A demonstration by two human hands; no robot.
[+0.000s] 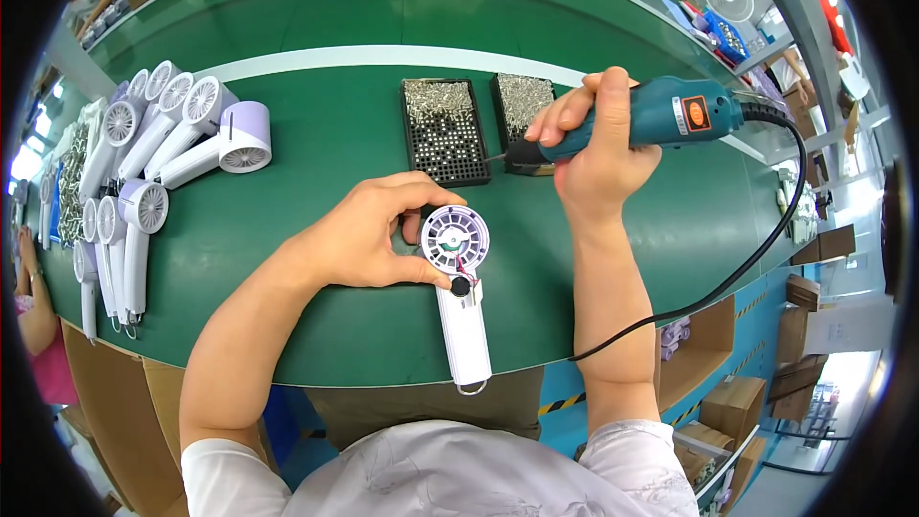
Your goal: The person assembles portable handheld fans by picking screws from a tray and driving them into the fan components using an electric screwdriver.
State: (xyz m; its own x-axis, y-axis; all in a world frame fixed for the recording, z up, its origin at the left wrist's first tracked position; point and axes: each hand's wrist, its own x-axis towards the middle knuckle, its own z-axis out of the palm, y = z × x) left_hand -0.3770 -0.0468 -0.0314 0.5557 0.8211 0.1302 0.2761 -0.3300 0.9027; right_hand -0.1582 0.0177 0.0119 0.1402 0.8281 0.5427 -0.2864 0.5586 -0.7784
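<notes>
In the middle of the green bench lies a white handheld fan [465,325], its round head showing wires and a black round part near the handle. My left hand [369,235] grips that head from the left, thumb and fingers closed around its rim. My right hand [608,158] is wrapped around a teal electric screwdriver [675,113], held level with its bit pointing left. The bit's tip is by the right edge of a black screw tray [445,134], partly filled with upright screws. A second screw tray [525,101] stands behind the screwdriver's nose, partly hidden.
A heap of white and lilac handheld fans [158,134] covers the bench's left side. The screwdriver's black cable [756,254] loops down past my right forearm. Cardboard boxes [732,407] stand at the lower right. Another person's arm [36,297] shows at the far left.
</notes>
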